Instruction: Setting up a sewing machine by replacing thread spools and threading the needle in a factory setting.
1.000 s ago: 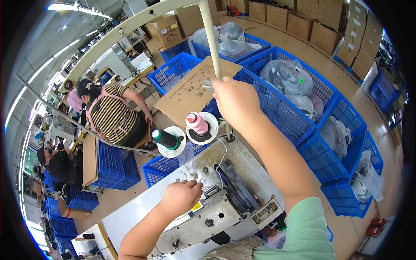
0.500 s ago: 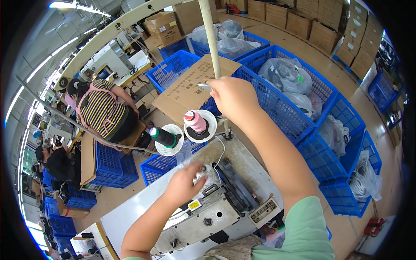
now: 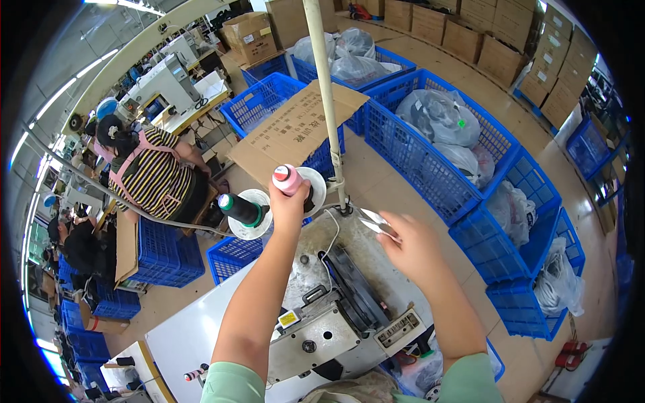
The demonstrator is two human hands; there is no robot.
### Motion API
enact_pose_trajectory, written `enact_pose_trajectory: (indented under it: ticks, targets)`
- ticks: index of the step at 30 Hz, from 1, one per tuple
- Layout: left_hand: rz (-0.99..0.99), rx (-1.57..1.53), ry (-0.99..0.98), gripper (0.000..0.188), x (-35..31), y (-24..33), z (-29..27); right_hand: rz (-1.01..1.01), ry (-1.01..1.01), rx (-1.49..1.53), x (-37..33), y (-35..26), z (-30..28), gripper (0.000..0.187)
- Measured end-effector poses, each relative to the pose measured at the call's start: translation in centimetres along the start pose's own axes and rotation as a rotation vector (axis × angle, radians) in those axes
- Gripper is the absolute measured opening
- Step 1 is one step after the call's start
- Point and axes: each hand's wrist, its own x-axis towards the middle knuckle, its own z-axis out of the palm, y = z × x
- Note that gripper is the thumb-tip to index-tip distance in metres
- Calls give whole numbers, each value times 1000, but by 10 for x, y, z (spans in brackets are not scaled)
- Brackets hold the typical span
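Observation:
My left hand (image 3: 287, 209) is closed round a pink thread spool (image 3: 287, 177), which sits at a round white holder plate (image 3: 314, 190) on the thread stand. Beside it, a black thread spool (image 3: 240, 209) with a green rim stands tilted on a second white plate. In my right hand (image 3: 414, 250) are thread snips (image 3: 373, 221), their blades apart and pointing left, over the far end of the sewing machine table. Beneath both arms lies the sewing machine (image 3: 316, 342), with a white thread or cord (image 3: 334, 235) trailing across it.
A cream upright pole (image 3: 324, 87) rises behind the spools. Blue crates (image 3: 430, 161) with plastic-bagged goods stand beyond and to the right; a cardboard sheet (image 3: 295, 131) lies on one. A person in a striped top (image 3: 158, 168) sits at the left near other machines.
My left hand has moved up from over the machine and taken hold of the pink spool. My right hand has come down with the snips from beside the pole.

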Motion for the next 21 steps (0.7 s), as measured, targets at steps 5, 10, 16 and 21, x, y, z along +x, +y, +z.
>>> enact_pose_trajectory:
  ticks: [5,10,16,21]
  targets:
    - [267,46,107,57,-1,26,-4,144,-36,-4,-36,7,-10,33]
    - [414,-21,124,47,-15,69,-23,210,-49,-3,-58,5,-14,36]
    - [-173,-163,-353,48,-119,93,-69,373,128,304,-77,-2,-6,30]
    - [-118,24,-904,58,-213,116,-157,351,125,556,-101,-24,-6,15]
